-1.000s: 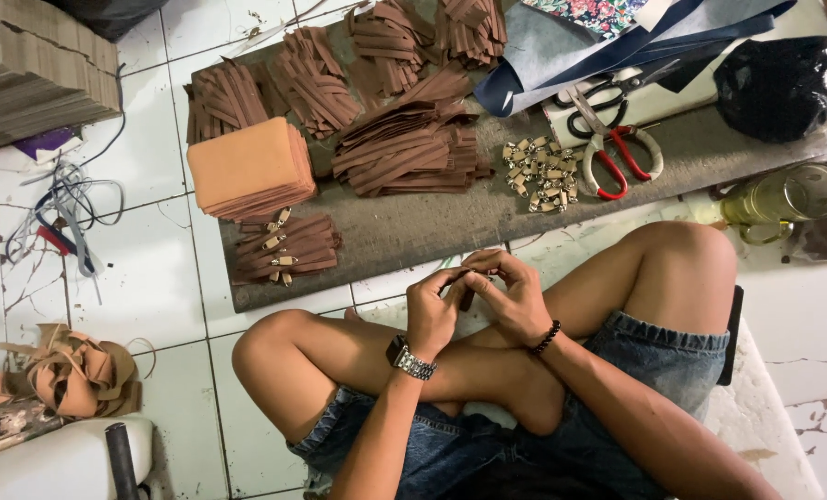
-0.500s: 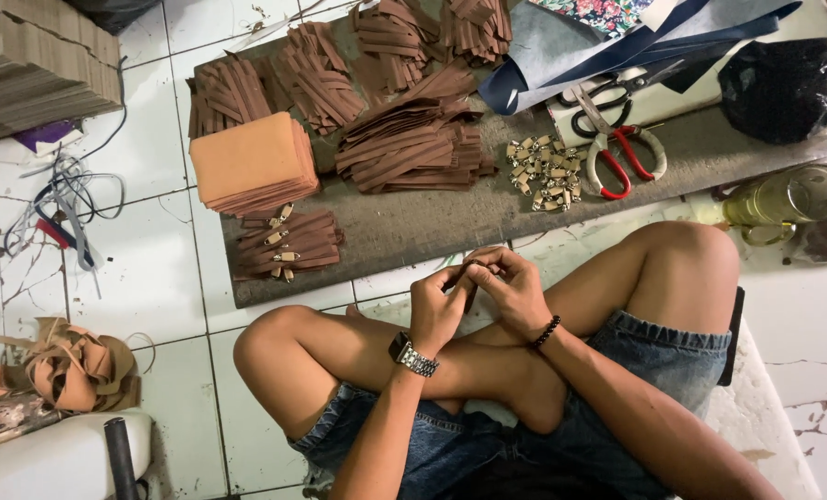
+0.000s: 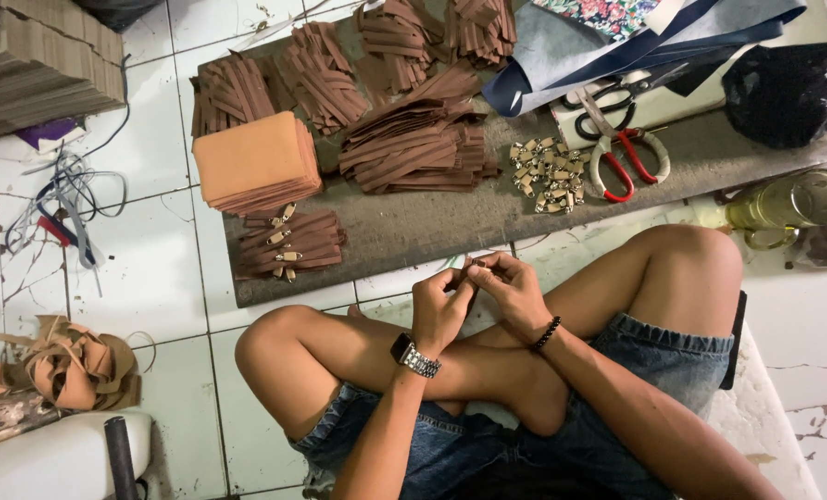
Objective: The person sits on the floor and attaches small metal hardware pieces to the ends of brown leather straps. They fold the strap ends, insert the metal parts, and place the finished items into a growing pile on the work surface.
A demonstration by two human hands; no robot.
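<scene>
Fingers of both hands pinched together on one small brown strap piece (image 3: 470,268), held in the air just above the crossed knees; left hand (image 3: 439,310) curls around its near end, right hand (image 3: 511,287) closes on the far end, fingertips touching or nearly so. Grip is narrow on both sides, strap mostly hidden, so its long axis is hard to call; it looks to run roughly left-right between the two sets of fingers. Neither hand is clearly nearer, both are on it. Just beyond the fingers sits the dark board worktop (image 3: 451,227), its front edge close to the fingertips. Ahead and to the left of the fingers: finished straps with metal clips (image 3: 288,245), near; further left and ahead, a stack of tan sheets (image 3: 251,162). Straight ahead: a heap of brown strips (image 3: 418,143). Ahead and to the right: loose metal clips (image 3: 548,171), then red-handled scissors (image 3: 617,153). Open room: bare board strip between fingers and the strip heap; white tiled floor (image 3: 154,268) free to the left; legs block below.
</scene>
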